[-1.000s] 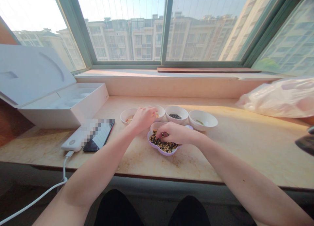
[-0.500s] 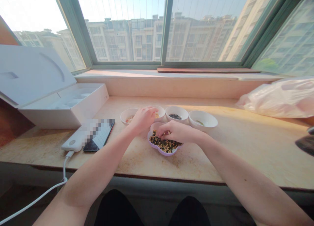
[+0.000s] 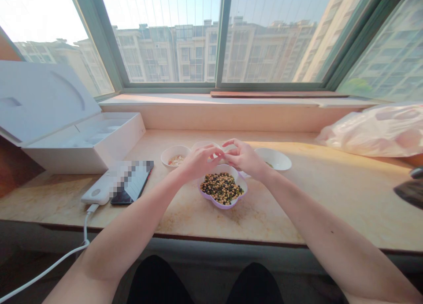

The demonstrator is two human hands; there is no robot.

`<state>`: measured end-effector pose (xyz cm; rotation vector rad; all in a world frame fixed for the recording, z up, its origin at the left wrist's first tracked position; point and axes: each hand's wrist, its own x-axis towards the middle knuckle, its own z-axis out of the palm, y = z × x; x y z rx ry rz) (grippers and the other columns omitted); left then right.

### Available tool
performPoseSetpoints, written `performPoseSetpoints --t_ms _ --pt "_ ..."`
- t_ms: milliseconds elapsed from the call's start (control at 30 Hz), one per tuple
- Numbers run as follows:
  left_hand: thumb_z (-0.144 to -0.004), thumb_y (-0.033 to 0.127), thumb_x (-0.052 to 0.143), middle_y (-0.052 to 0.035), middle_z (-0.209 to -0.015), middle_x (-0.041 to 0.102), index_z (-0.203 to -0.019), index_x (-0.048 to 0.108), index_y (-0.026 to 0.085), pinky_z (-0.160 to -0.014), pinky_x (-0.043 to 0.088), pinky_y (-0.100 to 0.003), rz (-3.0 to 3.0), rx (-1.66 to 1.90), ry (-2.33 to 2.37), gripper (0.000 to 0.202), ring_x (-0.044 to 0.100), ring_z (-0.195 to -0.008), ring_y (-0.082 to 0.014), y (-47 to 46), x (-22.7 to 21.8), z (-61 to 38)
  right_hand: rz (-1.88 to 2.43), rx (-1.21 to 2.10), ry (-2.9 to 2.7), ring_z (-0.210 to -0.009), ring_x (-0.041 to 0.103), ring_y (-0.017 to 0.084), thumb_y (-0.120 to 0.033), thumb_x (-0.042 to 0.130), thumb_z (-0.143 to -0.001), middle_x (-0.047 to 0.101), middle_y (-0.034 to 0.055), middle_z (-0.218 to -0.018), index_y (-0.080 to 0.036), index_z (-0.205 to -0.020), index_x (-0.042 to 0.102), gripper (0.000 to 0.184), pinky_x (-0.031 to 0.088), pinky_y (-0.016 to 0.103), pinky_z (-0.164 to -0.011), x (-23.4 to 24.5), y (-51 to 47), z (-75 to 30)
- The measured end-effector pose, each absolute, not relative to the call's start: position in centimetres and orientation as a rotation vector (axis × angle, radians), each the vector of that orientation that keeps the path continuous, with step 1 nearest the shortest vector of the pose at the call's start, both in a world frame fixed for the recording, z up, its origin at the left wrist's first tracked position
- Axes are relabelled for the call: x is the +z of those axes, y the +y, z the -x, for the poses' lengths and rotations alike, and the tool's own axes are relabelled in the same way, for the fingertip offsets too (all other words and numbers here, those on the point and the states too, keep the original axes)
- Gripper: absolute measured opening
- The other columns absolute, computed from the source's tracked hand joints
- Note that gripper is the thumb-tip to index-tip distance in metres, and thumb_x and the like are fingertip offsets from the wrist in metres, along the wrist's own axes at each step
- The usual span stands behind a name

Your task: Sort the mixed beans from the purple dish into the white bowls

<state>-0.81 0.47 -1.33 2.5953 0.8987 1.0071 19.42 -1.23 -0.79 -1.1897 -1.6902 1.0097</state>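
My left hand (image 3: 202, 161) and my right hand (image 3: 245, 160) meet fingertip to fingertip over the back edge of a purple-rimmed, petal-shaped bowl (image 3: 213, 201). Their fingers are bent and pinched together; whatever lies between them is too small or hidden to make out. Mixed beans (image 3: 221, 187), black, tan and green, fill the petal bowl. Behind it stands a row of small white bowls. The leftmost bowl (image 3: 163, 157) contains pale and reddish bits, and the rightmost bowl (image 3: 280, 160) shows a little green. My hands largely cover the middle bowls.
At left, an open white box (image 3: 115, 143) stands behind a white power bank (image 3: 97, 191) with a cable (image 3: 62, 261) and a phone (image 3: 140, 180). A plastic bag (image 3: 373, 132) lies at right, near a dark object (image 3: 410, 193). The counter's front edge runs before my knees.
My right hand has risen out of the beans and moved back to meet my left hand. My left hand has shifted right, away from the second white bowl, uncovering the leftmost one.
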Motion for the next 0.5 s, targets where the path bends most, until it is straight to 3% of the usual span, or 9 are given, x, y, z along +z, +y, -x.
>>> performPoseSetpoints --t_ms 100,233,367,500 --pt "-0.097 0.02 0.063 -0.0044 -0.103 0.075 -0.097 0.076 0.021 -0.09 0.054 -0.034 -2.572 1.039 0.863 0.013 0.069 -0.092 -0.0172 0.49 -1.44 0.62 1.154 1.134 -1.63 -0.058 0.057 0.013 -0.057 0.085 -0.074 0.068 -0.0017 -0.067 -0.018 -0.123 0.063 0.066 0.038 0.022 -0.049 -0.52 -1.39 -19.37" --pt "-0.099 0.024 0.063 -0.0054 -0.098 0.073 -0.093 0.076 0.019 -0.087 0.054 -0.034 -2.535 1.053 0.891 0.015 0.068 -0.088 -0.018 0.5 -1.4 0.62 1.121 1.255 -1.616 -0.055 0.053 0.01 -0.054 0.084 -0.078 0.069 0.0 -0.07 -0.018 -0.132 0.065 0.067 0.033 0.021 -0.046 -0.75 -1.34 -19.39" --pt "-0.101 0.024 0.058 -0.0059 -0.102 0.074 -0.093 0.075 0.019 -0.086 0.053 -0.032 -2.553 1.012 0.96 0.02 0.069 -0.092 -0.0187 0.63 -1.29 0.83 1.148 1.262 -1.605 -0.061 0.061 0.013 -0.04 0.079 -0.085 0.074 0.0044 -0.079 -0.019 -0.138 0.065 0.059 0.044 0.023 -0.05 -0.75 -1.18 -19.43" --pt "-0.102 0.024 0.052 -0.007 -0.105 0.075 -0.096 0.075 0.018 -0.084 0.051 -0.033 -2.592 0.935 1.335 0.024 0.068 -0.09 -0.0201 1.23 -1.27 1.22 1.19 1.091 -1.953 -0.08 0.071 0.019 -0.033 0.073 -0.085 0.08 0.0087 -0.1 -0.02 -0.122 0.076 0.039 0.056 0.029 -0.065 -0.01 -2.0 -19.32"
